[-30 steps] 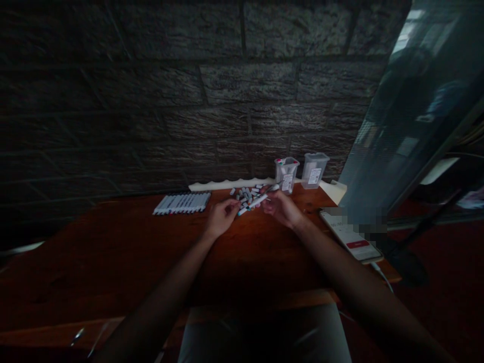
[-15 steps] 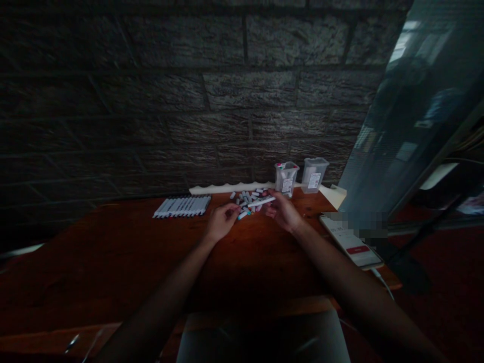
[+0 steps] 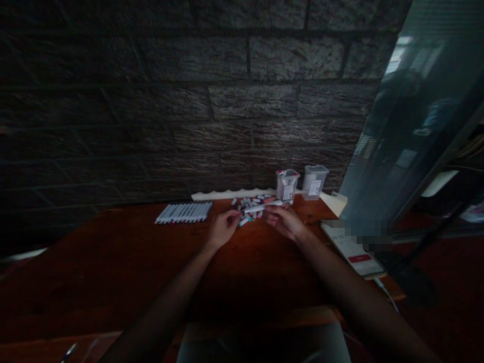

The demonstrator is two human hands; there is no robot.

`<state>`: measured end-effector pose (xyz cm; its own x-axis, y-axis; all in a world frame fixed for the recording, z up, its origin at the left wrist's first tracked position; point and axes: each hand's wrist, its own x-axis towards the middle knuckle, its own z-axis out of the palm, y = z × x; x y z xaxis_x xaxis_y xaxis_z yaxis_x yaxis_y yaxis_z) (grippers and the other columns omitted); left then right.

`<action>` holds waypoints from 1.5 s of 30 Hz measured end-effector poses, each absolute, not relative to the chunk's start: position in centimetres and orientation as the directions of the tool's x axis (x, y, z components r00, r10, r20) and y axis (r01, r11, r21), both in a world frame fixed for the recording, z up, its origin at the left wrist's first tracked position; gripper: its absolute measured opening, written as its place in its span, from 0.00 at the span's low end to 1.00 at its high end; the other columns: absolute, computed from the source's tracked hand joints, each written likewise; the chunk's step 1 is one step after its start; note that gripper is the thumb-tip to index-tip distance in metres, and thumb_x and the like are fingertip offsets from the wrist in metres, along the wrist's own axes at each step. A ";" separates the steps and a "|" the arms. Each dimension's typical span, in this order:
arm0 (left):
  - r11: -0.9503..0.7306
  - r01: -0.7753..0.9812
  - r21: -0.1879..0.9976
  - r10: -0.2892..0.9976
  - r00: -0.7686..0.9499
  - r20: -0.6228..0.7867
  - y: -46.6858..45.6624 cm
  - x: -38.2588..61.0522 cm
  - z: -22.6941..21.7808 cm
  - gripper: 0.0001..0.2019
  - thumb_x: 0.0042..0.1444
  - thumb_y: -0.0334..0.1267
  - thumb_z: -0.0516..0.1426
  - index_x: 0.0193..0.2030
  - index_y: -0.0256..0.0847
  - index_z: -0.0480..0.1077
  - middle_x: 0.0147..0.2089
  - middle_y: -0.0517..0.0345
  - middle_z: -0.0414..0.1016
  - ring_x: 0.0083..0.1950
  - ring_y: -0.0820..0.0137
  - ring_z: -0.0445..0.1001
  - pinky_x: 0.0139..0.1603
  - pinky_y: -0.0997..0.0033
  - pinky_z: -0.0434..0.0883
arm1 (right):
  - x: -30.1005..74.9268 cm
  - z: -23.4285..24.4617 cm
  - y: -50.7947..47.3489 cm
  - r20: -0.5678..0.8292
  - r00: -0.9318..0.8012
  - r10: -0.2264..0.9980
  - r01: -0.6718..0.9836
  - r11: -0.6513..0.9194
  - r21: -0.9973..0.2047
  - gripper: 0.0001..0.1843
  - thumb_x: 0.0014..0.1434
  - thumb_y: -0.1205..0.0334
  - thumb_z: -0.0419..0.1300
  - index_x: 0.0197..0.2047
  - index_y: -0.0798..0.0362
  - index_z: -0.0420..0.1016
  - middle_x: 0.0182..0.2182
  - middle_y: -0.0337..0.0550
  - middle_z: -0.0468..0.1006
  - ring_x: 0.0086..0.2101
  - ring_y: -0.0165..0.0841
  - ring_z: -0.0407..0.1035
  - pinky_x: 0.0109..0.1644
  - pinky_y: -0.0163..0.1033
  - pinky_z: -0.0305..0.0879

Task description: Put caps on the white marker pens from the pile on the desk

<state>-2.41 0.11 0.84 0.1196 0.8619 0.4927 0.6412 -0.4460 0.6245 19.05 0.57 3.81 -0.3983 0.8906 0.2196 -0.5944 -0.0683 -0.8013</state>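
Observation:
My right hand (image 3: 285, 222) is closed around a white marker (image 3: 260, 206), which lies nearly level and points left. My left hand (image 3: 224, 229) is pinched at the marker's left end. What lies between those left fingertips is too small and dark to make out. Just behind and below the marker is a loose pile of short white marker caps (image 3: 246, 201), some with coloured ends. To the left, a row of white markers (image 3: 184, 212) lies side by side on the wooden table (image 3: 124, 262).
Two clear plastic tubs stand at the back: one tub (image 3: 287, 187) with coloured-tipped pieces inside, the other tub (image 3: 314, 182) to its right. A phone (image 3: 353, 252) with a cable lies at the right edge. A stone wall (image 3: 227, 101) rises behind.
The marker's left end has come to my left fingertips, where a gap showed before. The whole view has shifted slightly, so the table sits lower.

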 end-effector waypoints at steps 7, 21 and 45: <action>-0.453 0.625 0.636 0.860 0.119 0.497 0.1 -2.4 0.7 0.13 0.59 0.46 0.54 0.38 0.41 0.76 0.34 0.55 0.80 0.34 0.67 0.75 0.35 0.70 0.70 | 19.2 3.7 0.4 0.204 -0.420 0.884 -0.599 -0.101 -0.795 0.14 0.42 0.67 0.68 0.35 0.50 0.73 0.17 0.28 0.57 0.20 0.22 0.46 0.24 0.31 0.46; -0.451 0.592 0.668 0.861 0.092 0.500 0.4 -2.4 0.7 0.11 0.57 0.42 0.54 0.38 0.40 0.76 0.38 0.53 0.81 0.38 0.66 0.77 0.42 0.67 0.72 | 19.2 3.9 0.0 0.228 -0.512 0.829 -0.499 -0.071 -0.864 0.12 0.40 0.66 0.64 0.32 0.51 0.72 0.15 0.28 0.55 0.20 0.23 0.43 0.24 0.33 0.41; -0.466 0.611 0.639 0.854 0.123 0.505 0.5 -2.6 0.6 0.10 0.56 0.38 0.55 0.38 0.40 0.76 0.38 0.53 0.81 0.37 0.66 0.77 0.42 0.66 0.72 | 20.0 3.8 -0.1 0.258 -0.558 0.788 -0.581 -0.149 -0.800 0.12 0.37 0.69 0.61 0.29 0.49 0.72 0.14 0.28 0.51 0.20 0.24 0.45 0.24 0.32 0.44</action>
<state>-2.64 0.52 0.56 0.1230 0.8540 0.5055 0.6113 -0.4665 0.6394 19.97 -0.05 3.79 -0.5582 0.7884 0.2584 -0.5810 -0.1491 -0.8002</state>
